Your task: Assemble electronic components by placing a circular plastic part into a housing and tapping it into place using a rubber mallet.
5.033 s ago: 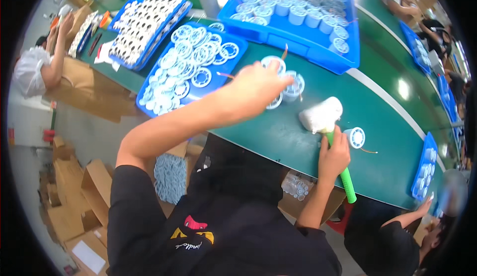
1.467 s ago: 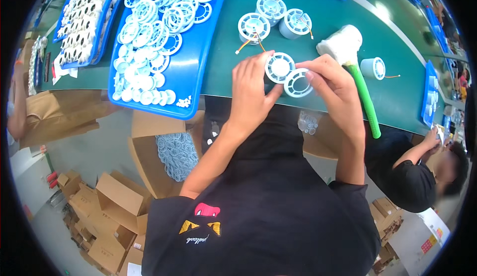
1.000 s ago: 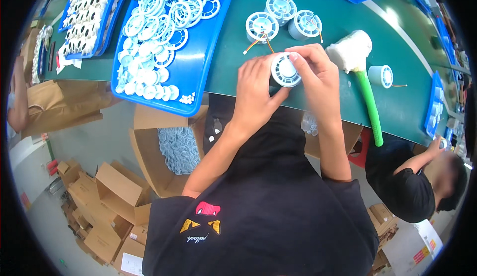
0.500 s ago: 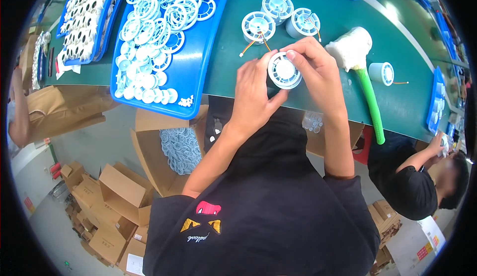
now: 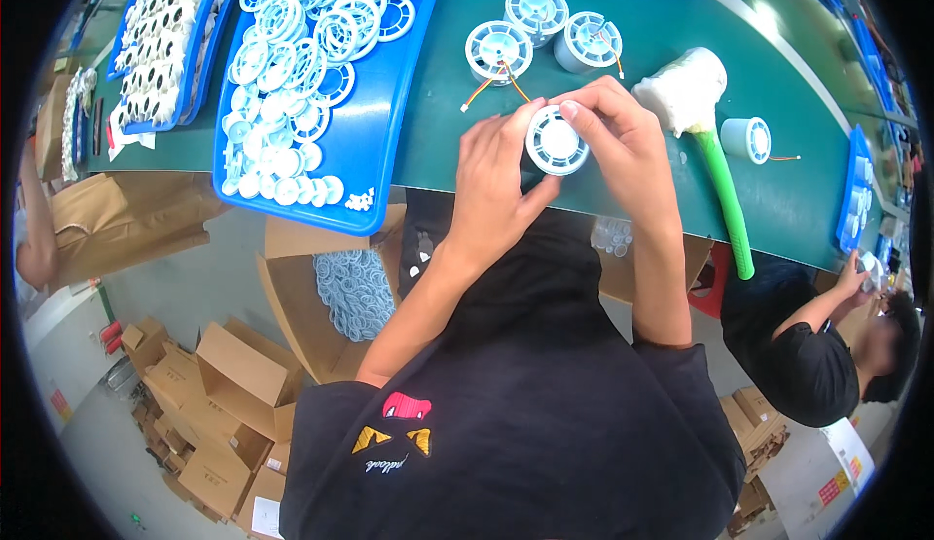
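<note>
Between my hands, over the near edge of the green table, is a round white plastic housing [image 5: 557,141] with slotted openings around a plain centre disc. My left hand [image 5: 494,170] wraps its left side. My right hand [image 5: 623,141] grips the right side, its thumb pressed on the upper rim. Just beyond stand three similar white cylindrical housings [image 5: 498,51] with thin orange and dark wires and small connectors. To the right lies a mallet [image 5: 722,190] with a green handle and a white wrapped head. Past it, another white housing [image 5: 747,139] lies on its side with a wire.
A blue tray [image 5: 365,141] on the left holds many white slotted rings and small discs. Farther left, another tray [image 5: 199,63] carries rows of white parts. Cardboard boxes [image 5: 243,375] stand on the floor. A co-worker [image 5: 812,355] sits at the right, handling a white part.
My hands keep their hold on the housing with hardly any movement. The view has shifted slightly, so the table items sit a little farther left. The co-worker's hands have moved slightly.
</note>
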Demonstrator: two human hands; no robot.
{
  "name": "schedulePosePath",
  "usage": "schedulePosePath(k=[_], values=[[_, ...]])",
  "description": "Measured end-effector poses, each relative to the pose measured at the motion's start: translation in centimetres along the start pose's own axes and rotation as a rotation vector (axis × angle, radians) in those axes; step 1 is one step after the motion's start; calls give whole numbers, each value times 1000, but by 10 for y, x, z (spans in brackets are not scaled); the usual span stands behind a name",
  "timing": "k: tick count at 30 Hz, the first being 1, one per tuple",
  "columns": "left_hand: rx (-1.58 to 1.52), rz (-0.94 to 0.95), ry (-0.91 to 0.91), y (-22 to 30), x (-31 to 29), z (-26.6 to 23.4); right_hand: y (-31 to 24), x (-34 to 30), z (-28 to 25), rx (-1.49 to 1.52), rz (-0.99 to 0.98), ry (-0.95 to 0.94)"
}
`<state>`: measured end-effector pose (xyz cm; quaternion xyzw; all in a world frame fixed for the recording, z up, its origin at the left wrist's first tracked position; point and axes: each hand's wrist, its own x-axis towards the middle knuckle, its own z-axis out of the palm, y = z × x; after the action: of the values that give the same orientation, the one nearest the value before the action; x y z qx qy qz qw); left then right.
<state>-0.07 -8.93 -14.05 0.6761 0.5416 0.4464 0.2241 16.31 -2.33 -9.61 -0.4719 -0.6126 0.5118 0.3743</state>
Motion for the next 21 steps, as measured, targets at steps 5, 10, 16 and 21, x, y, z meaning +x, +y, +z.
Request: schedulePosePath(k=[5,10,16,21], values=[[8,15,-4,2,0,-2,-4,-4,6,-144,-109,70],[9,19,-12,2,0,-3,-8,-7,4,-209,-64,39],[3,15,-27,2,2,-4,-7,-1,0,-119,-52,26],[-8,-11,-58,0,1,-6,-11,-1,-1,-208,-115,16]])
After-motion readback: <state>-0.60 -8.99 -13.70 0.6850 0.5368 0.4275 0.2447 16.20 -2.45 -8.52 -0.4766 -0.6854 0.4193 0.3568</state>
